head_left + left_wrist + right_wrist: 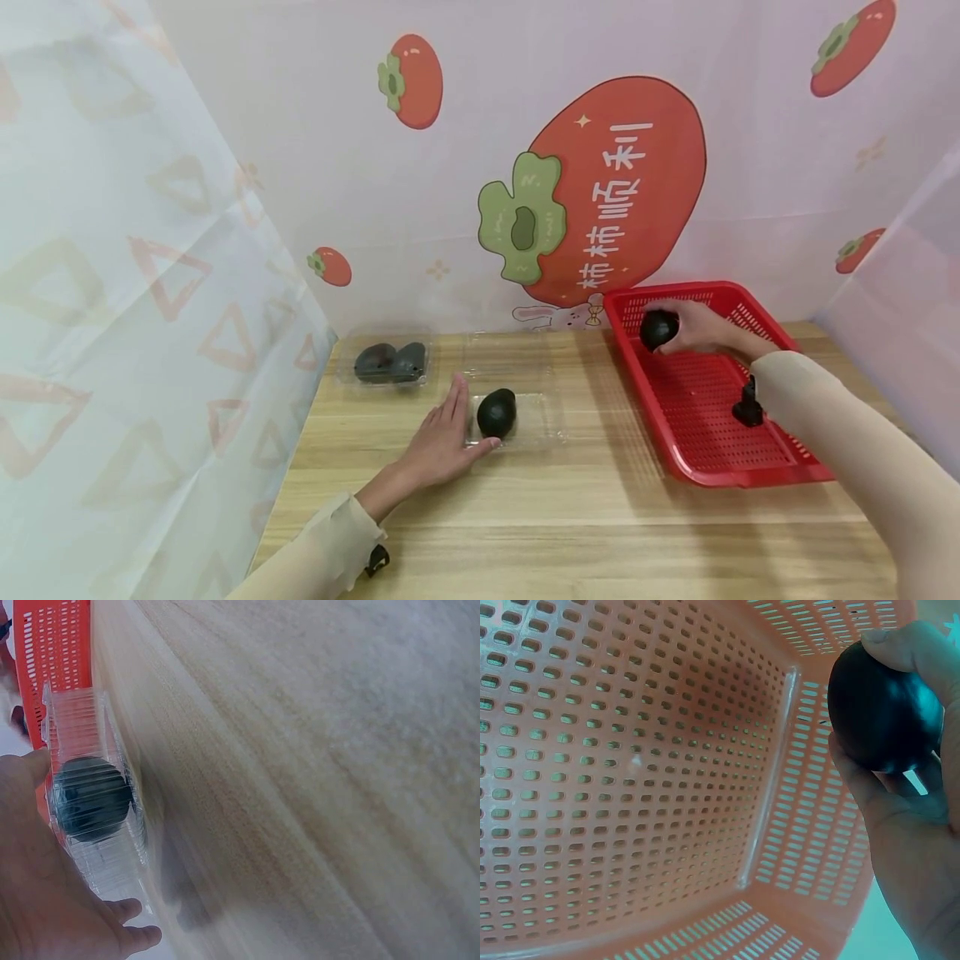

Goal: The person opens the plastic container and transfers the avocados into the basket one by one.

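My right hand [693,327] grips a dark avocado [658,330] at the far left part of the red basket [678,454]. In the right wrist view, thumb and fingers curl round the avocado [885,709] over the perforated basket floor [630,772]. My left hand [442,442] lies with fingers extended along the left side of a clear plastic clamshell box [536,421], its thumb near the front edge. One avocado [497,413] sits in the left part of that box. The left wrist view shows the same avocado [91,799] through the box's ribbed wall.
A lidded clear box [345,367] with two avocados [392,363] stands at the back left of the wooden table [480,533]. The open box's raised lid [506,354] extends behind it. A printed cloth wall [420,192] closes off the back.
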`<state>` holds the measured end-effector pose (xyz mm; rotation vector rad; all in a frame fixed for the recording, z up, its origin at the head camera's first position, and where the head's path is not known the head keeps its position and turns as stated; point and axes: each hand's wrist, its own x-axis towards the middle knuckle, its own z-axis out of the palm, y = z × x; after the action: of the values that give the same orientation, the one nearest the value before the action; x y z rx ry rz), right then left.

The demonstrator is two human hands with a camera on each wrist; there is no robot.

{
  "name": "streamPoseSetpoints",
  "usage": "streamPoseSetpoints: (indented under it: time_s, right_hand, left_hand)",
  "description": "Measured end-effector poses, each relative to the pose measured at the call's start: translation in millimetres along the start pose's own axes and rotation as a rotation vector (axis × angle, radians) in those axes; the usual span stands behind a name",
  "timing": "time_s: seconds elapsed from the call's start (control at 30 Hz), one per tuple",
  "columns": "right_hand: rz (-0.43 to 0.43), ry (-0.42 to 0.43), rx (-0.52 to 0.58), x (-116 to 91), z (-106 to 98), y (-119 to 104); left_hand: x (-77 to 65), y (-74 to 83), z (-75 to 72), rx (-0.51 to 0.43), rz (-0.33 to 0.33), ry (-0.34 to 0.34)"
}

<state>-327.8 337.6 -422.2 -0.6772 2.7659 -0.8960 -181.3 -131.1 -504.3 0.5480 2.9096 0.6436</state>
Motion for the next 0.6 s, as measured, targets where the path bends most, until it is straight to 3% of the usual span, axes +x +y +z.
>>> streamPoseSetpoints:
  time_s: [0.6]
  right_hand:
    - [0.004,-0.036,-0.039,9,19,10]
  left_hand:
    - [-1.0,-0.8,0.4,-0.008,0.007,0.008]
